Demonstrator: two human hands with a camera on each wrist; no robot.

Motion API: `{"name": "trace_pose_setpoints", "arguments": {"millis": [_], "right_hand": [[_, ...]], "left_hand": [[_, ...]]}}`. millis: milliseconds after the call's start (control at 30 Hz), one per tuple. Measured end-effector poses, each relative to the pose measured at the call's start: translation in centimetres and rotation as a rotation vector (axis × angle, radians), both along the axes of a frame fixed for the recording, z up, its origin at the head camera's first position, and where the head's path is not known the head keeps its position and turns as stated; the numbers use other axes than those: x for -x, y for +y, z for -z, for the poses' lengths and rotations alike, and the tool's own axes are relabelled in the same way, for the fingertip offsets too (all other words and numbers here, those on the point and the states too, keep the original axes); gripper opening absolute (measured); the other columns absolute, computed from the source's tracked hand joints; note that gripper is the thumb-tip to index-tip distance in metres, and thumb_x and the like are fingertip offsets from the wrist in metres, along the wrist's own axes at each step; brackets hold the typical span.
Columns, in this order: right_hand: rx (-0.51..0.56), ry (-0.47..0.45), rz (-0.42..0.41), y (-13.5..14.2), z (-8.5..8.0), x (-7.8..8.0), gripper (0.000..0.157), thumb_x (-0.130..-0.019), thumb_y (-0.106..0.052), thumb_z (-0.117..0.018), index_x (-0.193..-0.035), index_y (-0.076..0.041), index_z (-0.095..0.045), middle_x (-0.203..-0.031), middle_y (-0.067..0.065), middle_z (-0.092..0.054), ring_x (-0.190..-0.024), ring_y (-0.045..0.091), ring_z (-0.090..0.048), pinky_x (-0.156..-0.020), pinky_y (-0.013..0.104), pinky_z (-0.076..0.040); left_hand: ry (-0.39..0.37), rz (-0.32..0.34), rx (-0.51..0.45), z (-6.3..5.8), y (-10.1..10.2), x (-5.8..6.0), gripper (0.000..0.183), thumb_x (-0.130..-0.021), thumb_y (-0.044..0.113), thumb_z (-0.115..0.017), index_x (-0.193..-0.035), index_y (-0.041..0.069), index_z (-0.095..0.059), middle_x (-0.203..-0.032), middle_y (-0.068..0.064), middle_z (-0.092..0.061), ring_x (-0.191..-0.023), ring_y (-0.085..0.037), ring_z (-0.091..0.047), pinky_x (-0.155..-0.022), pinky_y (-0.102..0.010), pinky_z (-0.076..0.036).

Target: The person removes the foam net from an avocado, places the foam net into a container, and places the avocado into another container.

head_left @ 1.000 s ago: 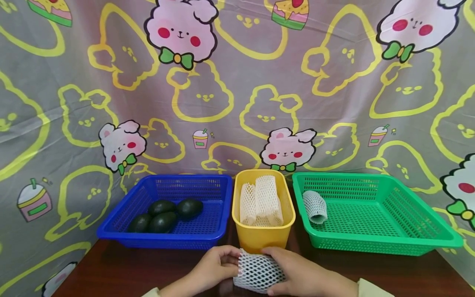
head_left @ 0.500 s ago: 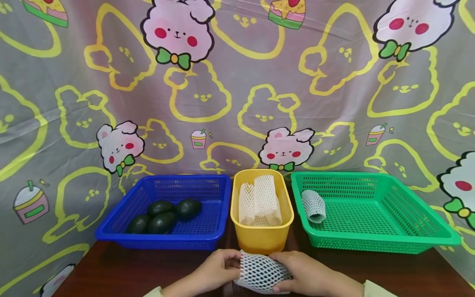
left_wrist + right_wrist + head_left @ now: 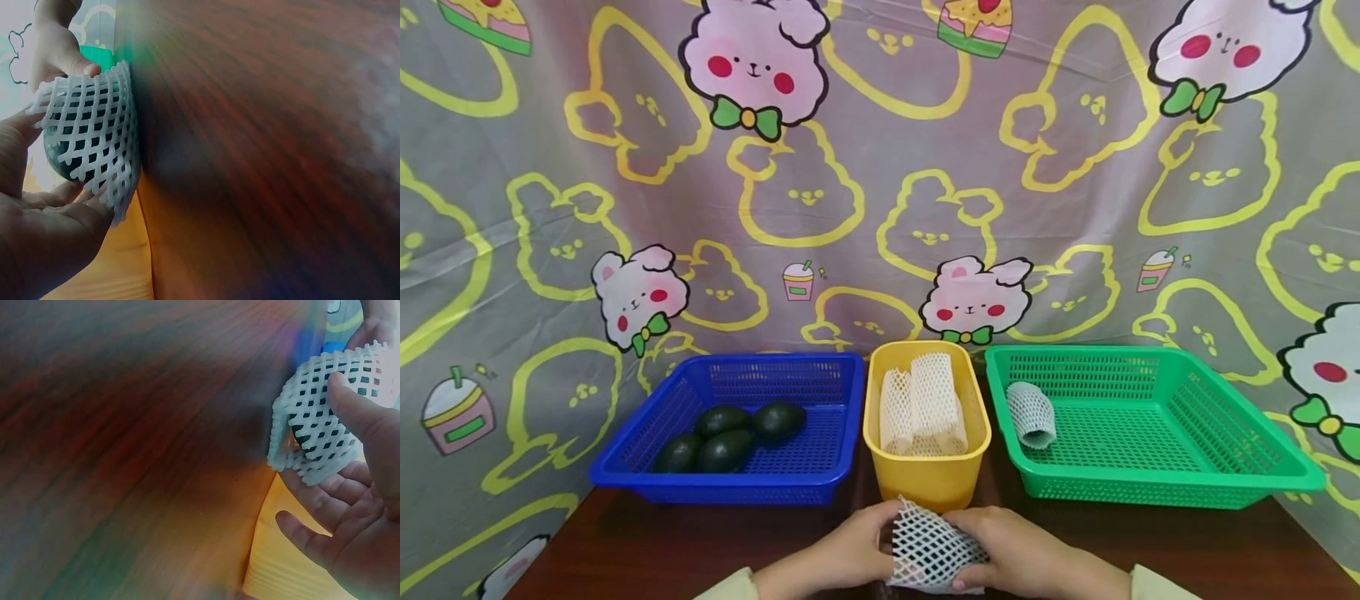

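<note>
A white foam net sleeve (image 3: 928, 546) lies between both hands, low in front of the yellow bin. Through its mesh a dark green avocado (image 3: 57, 155) shows, its end bare at the sleeve's left opening. My left hand (image 3: 853, 550) holds that opening's flared edge, thumb on one side and fingers on the other. At the other end my right hand (image 3: 1026, 550) grips the sleeved avocado, its thumb (image 3: 353, 403) pressed on the mesh and fingers beneath.
Several avocados (image 3: 726, 451) lie in a blue basket (image 3: 722, 485) at left. The yellow bin (image 3: 925, 483) in the middle holds more foam nets (image 3: 934, 400). At right, a green basket (image 3: 1165, 490) contains one net-sleeved item (image 3: 1032, 414). A patterned cloth (image 3: 865, 167) hangs behind.
My left hand has shifted right and slightly up along the net, whose left edge now flares to a raised point. The right hand keeps its grip, slightly right of where it was.
</note>
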State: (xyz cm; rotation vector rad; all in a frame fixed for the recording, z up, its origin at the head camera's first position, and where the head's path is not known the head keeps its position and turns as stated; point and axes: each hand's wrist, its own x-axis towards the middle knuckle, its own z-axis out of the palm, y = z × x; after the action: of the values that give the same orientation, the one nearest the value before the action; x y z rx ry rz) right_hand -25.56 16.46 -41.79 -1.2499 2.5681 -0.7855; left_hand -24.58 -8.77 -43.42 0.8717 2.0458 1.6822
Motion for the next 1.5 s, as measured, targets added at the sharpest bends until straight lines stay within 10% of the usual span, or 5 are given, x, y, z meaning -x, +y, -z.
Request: {"name": "trace_pose_setpoints", "arguments": {"millis": [633,1100,1500], "right_hand": [[-0.029,0.075,-0.01,-0.1,-0.4,-0.1,0.05,-0.081,-0.043,-0.076,-0.118,-0.012,-0.064,-0.105,-0.017,-0.06,-0.091,-0.003,-0.054,-0.079,0.026,-0.05],[0.018,0.057,0.046,-0.1,-0.7,-0.3,0.025,-0.082,-0.022,-0.079,-0.103,-0.016,-0.069,-0.091,-0.019,-0.062,-0.079,-0.004,-0.056,-0.068,0.023,-0.051],[0.054,0.263,-0.001,0.6,-1.2,-0.2,0.008,-0.084,-0.021,-0.076,-0.087,-0.022,-0.069,-0.083,-0.022,-0.059,-0.07,-0.006,-0.051,-0.062,0.017,-0.046]], "left_hand": [[0.25,-0.144,0.305,-0.7,0.4,0.0,0.048,-0.064,0.012,-0.083,-0.108,0.009,-0.064,-0.09,0.012,-0.059,-0.084,-0.003,-0.055,-0.078,-0.022,-0.046],[0.193,-0.16,0.229,-0.8,-1.0,0.2,0.052,-0.061,0.006,-0.074,-0.111,0.003,-0.063,-0.091,0.011,-0.061,-0.083,-0.003,-0.057,-0.077,-0.021,-0.047],[0.162,-0.233,0.264,-1.3,-2.5,-0.3,0.062,-0.067,0.021,-0.085,-0.12,0.002,-0.062,-0.105,0.004,-0.064,-0.093,-0.007,-0.058,-0.081,-0.023,-0.047]]}}
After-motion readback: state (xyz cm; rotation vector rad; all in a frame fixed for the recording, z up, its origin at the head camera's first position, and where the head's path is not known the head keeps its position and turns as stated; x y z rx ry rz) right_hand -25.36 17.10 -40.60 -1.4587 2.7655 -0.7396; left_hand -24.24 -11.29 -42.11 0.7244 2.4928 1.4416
